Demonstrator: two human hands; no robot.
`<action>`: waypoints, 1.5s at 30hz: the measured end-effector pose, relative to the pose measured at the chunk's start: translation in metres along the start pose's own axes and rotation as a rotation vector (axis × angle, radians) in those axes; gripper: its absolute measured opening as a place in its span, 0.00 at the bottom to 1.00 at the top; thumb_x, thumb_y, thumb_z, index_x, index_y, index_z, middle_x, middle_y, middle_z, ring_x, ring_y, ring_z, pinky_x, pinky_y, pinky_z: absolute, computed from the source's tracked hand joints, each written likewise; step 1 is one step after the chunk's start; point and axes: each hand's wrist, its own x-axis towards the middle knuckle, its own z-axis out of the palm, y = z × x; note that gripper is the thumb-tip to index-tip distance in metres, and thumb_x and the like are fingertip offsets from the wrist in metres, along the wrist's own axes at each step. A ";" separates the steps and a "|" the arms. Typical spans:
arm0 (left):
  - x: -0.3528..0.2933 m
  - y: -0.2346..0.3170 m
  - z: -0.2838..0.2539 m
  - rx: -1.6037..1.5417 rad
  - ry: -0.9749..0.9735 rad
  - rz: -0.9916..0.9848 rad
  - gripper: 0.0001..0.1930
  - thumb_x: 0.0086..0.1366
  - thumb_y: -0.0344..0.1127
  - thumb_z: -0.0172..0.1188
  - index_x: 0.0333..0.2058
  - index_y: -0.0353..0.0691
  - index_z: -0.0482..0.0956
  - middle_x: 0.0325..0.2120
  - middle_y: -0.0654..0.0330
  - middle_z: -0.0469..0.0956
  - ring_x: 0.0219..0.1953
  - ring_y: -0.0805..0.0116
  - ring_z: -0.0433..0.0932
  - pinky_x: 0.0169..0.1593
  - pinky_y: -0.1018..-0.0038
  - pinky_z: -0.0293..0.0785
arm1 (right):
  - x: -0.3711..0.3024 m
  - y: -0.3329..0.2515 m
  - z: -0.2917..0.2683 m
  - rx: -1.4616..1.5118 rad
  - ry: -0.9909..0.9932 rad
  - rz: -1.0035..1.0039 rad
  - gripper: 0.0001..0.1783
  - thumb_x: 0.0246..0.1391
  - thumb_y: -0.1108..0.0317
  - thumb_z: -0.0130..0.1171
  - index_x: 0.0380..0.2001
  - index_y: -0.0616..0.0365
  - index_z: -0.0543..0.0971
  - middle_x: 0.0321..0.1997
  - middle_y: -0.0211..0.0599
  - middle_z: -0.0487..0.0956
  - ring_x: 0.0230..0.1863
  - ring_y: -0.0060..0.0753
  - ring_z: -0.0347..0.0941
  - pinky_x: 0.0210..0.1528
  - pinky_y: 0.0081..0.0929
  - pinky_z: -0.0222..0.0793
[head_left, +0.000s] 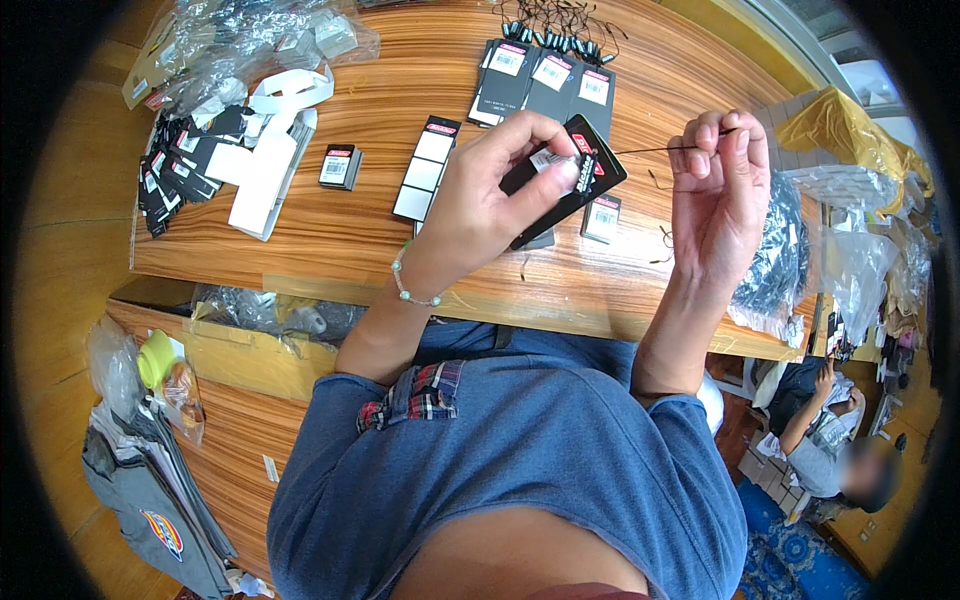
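Black hang tags [601,172] with a red label are pinched in my left hand [500,180], held up over the front of the table. A small dark plastic piece with pale lettering sits under my left thumb. From the tags a thin black string [650,150] runs taut to the right. Its far end is between the thumb and fingers of my right hand [718,190]. Below the tags lies a small white label card [601,218]. Beside my left wrist is a strip of white labels on black backing [426,170].
Large black tags [540,92] lie in rows at the back, with several stringed fasteners [562,35] above. A small tag stack [340,166], loose tags [180,170] and white paper strips [268,180] lie left. Plastic bags [790,240] crowd the right edge. Another person [825,440] works at right.
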 end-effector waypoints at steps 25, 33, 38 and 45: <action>0.006 0.007 -0.004 0.480 0.189 0.300 0.10 0.44 0.25 0.66 0.29 0.39 0.80 0.28 0.62 0.79 0.35 0.69 0.71 0.40 0.75 0.66 | -0.017 0.007 0.020 -0.655 -0.117 0.320 0.08 0.48 0.78 0.55 0.32 0.62 0.69 0.25 0.29 0.73 0.28 0.16 0.69 0.33 0.13 0.62; 0.007 0.002 -0.004 0.399 0.207 0.274 0.11 0.43 0.26 0.66 0.29 0.40 0.81 0.25 0.63 0.79 0.31 0.71 0.71 0.36 0.77 0.67 | -0.017 0.009 0.018 -0.620 -0.118 0.357 0.08 0.48 0.78 0.55 0.32 0.61 0.68 0.25 0.28 0.73 0.28 0.14 0.69 0.32 0.13 0.61; 0.005 0.000 -0.007 0.384 0.166 0.221 0.10 0.44 0.24 0.65 0.29 0.38 0.81 0.28 0.62 0.79 0.34 0.71 0.71 0.40 0.77 0.67 | -0.018 0.014 0.019 -0.595 -0.103 0.355 0.09 0.48 0.78 0.55 0.32 0.60 0.68 0.24 0.27 0.73 0.27 0.14 0.69 0.29 0.11 0.61; 0.005 0.006 -0.015 0.395 0.034 0.190 0.09 0.45 0.22 0.64 0.29 0.36 0.81 0.28 0.61 0.79 0.35 0.71 0.71 0.41 0.77 0.66 | -0.020 0.013 0.017 -0.512 -0.160 0.462 0.08 0.49 0.77 0.57 0.31 0.59 0.68 0.24 0.28 0.74 0.26 0.16 0.71 0.25 0.11 0.64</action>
